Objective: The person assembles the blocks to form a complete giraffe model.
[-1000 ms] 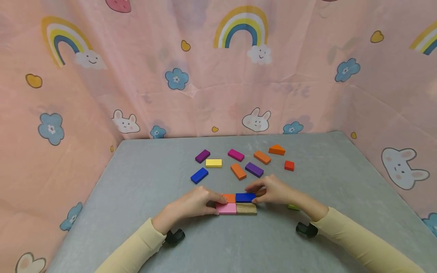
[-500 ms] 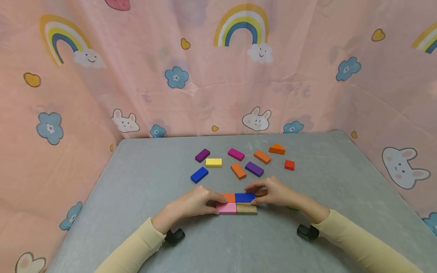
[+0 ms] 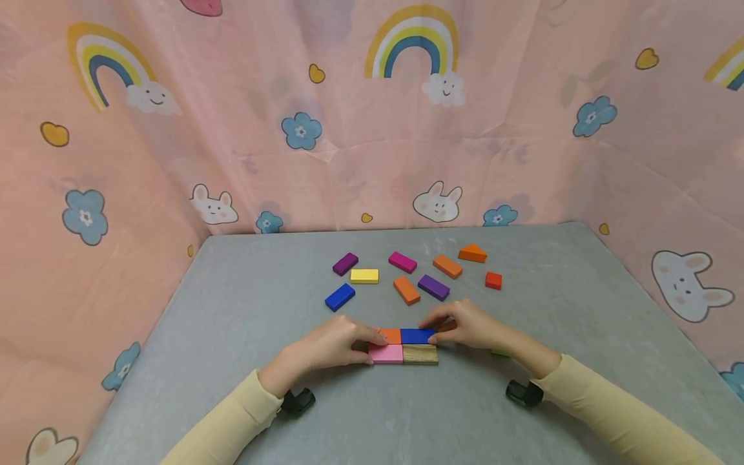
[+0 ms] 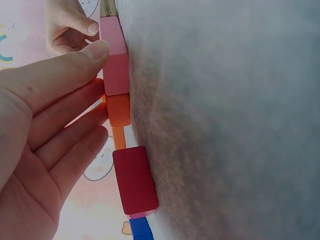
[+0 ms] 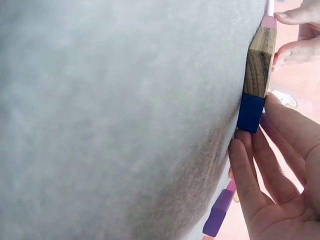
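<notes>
Four flat blocks lie together in two rows: an orange block and a blue block behind, a pink block and a wood-grain block in front. At the left end, my left hand touches the pink block with its thumb, while its fairly straight fingers lie by the orange block, partly covering it. My right hand pinches the right end of the blue block between thumb and fingers. In the left wrist view, a dark red block stands just past the left fingers.
Behind the hands lie scattered blocks: blue, yellow, purple, magenta, orange, a small red one and an orange triangle. A green block is mostly hidden by the right forearm.
Both hands stay at the grouped blocks. The right hand's fingertips shift slightly at the blue block, which sits close against the orange one; nothing else visibly moves.
</notes>
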{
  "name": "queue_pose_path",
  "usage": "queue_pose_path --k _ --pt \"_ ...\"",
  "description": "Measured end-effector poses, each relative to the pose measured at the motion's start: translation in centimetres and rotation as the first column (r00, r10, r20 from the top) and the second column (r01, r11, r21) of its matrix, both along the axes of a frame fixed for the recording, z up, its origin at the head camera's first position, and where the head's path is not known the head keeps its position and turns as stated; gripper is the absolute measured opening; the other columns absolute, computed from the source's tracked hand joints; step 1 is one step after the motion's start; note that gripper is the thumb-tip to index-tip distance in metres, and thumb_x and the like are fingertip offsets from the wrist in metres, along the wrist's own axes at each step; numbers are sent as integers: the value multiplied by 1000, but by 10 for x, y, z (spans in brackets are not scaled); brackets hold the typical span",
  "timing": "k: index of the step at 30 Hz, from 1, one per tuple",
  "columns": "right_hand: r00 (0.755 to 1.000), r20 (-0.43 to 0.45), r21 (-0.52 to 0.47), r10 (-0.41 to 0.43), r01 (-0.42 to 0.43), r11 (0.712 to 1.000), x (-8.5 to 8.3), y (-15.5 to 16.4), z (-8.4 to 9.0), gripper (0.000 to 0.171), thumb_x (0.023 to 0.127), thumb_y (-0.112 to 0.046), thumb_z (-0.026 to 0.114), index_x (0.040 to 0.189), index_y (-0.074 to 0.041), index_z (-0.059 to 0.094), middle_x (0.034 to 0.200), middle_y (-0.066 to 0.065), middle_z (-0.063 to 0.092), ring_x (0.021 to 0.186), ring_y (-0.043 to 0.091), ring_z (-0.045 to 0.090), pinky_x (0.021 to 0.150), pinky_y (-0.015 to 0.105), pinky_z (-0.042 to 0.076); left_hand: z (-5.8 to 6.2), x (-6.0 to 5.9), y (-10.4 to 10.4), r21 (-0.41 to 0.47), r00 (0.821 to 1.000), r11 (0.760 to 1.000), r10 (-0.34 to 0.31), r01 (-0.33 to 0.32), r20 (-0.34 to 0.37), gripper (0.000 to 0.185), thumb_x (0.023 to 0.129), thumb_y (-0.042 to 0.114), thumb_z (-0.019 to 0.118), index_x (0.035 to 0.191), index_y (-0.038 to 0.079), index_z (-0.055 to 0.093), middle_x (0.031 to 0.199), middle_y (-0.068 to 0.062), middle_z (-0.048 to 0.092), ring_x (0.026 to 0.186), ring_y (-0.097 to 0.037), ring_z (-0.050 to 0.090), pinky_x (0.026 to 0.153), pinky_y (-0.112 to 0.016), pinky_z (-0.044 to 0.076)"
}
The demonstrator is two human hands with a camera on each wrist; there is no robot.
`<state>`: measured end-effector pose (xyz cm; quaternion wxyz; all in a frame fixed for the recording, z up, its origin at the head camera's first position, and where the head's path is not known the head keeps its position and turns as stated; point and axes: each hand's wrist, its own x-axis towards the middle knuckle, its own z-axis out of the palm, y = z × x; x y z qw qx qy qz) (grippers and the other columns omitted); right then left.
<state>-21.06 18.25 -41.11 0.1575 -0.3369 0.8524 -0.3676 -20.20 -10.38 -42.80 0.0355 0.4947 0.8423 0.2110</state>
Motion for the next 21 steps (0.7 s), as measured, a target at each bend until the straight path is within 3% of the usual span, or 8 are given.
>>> queue_pose_path --k 5,15,21 --pt "1000 9 11 7 -7 1000 4 -2 9 26 78 -8 65 104 -4 64 100 12 64 90 27 61 77 37 51 -1 0 0 2 1000 1000 1 -1 -15 35 77 29 68 110 20 63 107 11 63 101 1 56 85 -19 46" --pt "1000 16 8 3 -3 1000 -12 6 -19 26 78 -17 67 104 -16 64 101 -1 64 89 14 61 76 29 51 -2 -1 0 5 1000 1000 1 -1 -16 34 77 29 68 109 20 64 106 11 63 100 1 56 85 -19 46" --pt "999 37 13 5 -5 1000 -9 3 -13 27 79 -12 66 106 -12 63 102 3 64 91 17 60 78 32 51 -1 0 1 0 1000 1000 7 -7 -18 34 77 30 68 108 20 64 106 11 63 99 1 56 84 -19 46"
